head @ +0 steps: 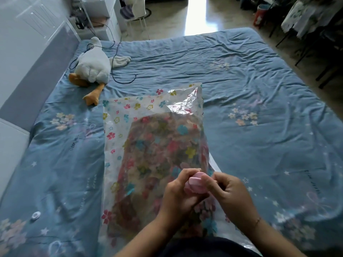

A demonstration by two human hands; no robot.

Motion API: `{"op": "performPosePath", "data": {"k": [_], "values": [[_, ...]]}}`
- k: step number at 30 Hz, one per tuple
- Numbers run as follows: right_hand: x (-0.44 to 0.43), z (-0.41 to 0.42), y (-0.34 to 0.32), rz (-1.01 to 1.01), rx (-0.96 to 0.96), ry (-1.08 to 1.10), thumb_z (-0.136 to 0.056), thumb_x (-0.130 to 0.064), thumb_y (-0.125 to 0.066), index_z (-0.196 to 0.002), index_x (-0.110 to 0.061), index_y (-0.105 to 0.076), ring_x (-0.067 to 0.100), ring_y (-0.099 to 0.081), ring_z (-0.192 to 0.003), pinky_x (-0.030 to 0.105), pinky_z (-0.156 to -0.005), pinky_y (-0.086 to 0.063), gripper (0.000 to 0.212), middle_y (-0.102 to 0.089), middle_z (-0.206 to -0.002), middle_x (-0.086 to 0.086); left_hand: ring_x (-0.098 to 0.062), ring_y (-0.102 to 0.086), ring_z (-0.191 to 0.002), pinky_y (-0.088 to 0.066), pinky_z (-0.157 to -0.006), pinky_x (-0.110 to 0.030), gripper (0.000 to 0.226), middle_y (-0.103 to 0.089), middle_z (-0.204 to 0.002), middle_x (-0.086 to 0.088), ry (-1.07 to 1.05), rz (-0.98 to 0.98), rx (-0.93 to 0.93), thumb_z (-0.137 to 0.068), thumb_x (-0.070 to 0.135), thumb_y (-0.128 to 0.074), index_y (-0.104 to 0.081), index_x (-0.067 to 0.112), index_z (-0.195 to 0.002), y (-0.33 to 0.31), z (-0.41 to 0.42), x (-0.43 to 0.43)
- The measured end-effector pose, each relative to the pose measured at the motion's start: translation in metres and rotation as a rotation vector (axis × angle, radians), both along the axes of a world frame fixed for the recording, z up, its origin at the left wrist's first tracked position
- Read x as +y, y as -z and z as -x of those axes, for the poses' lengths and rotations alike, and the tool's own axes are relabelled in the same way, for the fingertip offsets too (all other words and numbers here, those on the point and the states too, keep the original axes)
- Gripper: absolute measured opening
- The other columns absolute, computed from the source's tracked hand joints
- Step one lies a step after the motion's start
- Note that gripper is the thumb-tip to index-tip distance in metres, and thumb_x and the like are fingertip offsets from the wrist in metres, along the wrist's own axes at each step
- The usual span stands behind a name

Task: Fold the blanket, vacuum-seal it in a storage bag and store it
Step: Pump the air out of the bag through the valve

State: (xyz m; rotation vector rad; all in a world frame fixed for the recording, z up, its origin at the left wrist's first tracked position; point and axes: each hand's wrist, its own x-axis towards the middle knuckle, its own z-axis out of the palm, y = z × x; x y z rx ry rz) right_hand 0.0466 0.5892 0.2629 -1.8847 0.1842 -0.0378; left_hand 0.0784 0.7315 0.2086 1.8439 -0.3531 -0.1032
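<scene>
A clear storage bag [130,115] printed with small coloured flowers lies lengthwise on the bed, its far end crumpled. Inside it sits the folded flowery blanket [157,154]. Over the bag's near end both my hands meet on a small pink object [195,182], round-edged, possibly the bag's valve cap or a small pump. My left hand [178,197] grips it from the left and below. My right hand [230,193] pinches it from the right with thumb and fingers. Much of the pink object is hidden by my fingers.
The bed has a blue flower-patterned cover [250,89]. A white plush goose [92,65] and a black cable [120,78] lie at the far left. A small round white part [36,215] rests on the cover near left. A padded headboard [37,75] runs along the left; clothes rack legs [315,52] stand at the right.
</scene>
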Motion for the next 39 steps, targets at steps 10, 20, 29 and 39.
{"op": "performPosePath", "data": {"k": [10,20,29,39], "values": [[-0.003,-0.008,-0.045,0.055,-0.289,0.14,-0.082,-0.07,-0.052,-0.053,0.0,-0.045,-0.001,-0.03,-0.045,0.015,-0.044,-0.025,0.076,-0.035,-0.046,-0.007,-0.016,-0.071,-0.092,-0.057,-0.079,-0.044,0.044,-0.074,-0.1,0.005,-0.025,0.067,0.119,-0.073,0.023,-0.081,-0.064,0.022,-0.113,0.008,-0.007,-0.012],[-0.004,0.001,-0.084,-0.116,-0.518,0.153,-0.089,-0.051,-0.056,-0.056,-0.003,-0.041,0.015,-0.033,-0.041,0.015,-0.045,-0.028,0.06,-0.039,-0.045,0.002,-0.009,-0.07,-0.093,-0.057,-0.082,-0.034,0.043,-0.073,-0.1,0.015,-0.043,0.057,0.124,-0.069,0.03,-0.082,-0.067,0.028,-0.11,0.0,-0.013,-0.011],[-0.003,-0.01,-0.067,-0.133,-0.38,0.115,-0.087,-0.044,-0.064,-0.06,0.012,-0.052,0.013,-0.049,-0.041,0.024,-0.041,-0.035,0.064,-0.06,-0.05,0.01,-0.016,-0.069,-0.1,-0.055,-0.086,-0.043,0.047,-0.072,-0.106,0.008,-0.022,0.037,0.094,-0.073,0.031,-0.082,-0.062,0.028,-0.115,-0.004,-0.017,-0.011],[-0.002,-0.016,-0.031,0.119,-0.23,0.13,-0.085,-0.055,-0.064,-0.05,-0.006,-0.051,0.004,-0.032,-0.039,0.011,-0.042,-0.024,0.061,-0.037,-0.041,-0.009,-0.013,-0.069,-0.101,-0.056,-0.089,-0.042,0.046,-0.073,-0.105,0.007,-0.03,0.077,0.11,-0.074,0.018,-0.084,-0.064,0.021,-0.115,-0.006,-0.014,-0.009]]}}
